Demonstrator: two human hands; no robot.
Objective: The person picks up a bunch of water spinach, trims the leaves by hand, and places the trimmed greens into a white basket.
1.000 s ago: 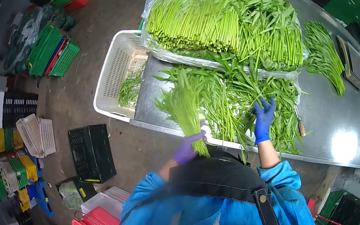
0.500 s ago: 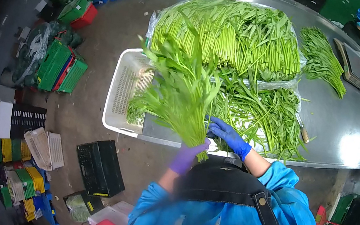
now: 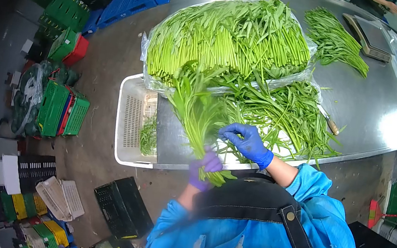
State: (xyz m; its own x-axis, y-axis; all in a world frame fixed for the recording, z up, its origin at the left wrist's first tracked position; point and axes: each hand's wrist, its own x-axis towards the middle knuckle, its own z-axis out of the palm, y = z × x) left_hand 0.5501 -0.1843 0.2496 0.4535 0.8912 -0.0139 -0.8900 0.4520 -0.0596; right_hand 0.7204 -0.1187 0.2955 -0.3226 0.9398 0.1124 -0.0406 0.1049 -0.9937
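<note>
- While the bunch of greens [image 3: 191, 117] hangs slightly blurred over the near edge of the table [image 3: 353, 119], the left hand [image 3: 205, 168] is closed round its lower stems.
- Half a second ago its leaves fanned wider and higher; now the bunch looks narrower, so it seems to be carried by that hand alone.
- The right hand [image 3: 247, 142] sits just right of the stems, its fingers more bent than before and close together; I cannot tell whether they pinch anything.
- Beyond that hand, loose greens [image 3: 284, 118] lie in a tangle, with a knife [image 3: 333, 127] beside their right edge.
- Behind them, a big pile [image 3: 228, 44] of greens rests on plastic.
- Left of the table stands a white basket [image 3: 129, 117] holding some scraps [image 3: 148, 135].
- Farther right, a separate bundle [image 3: 337, 42] lies near a scale [image 3: 373, 38].
</note>
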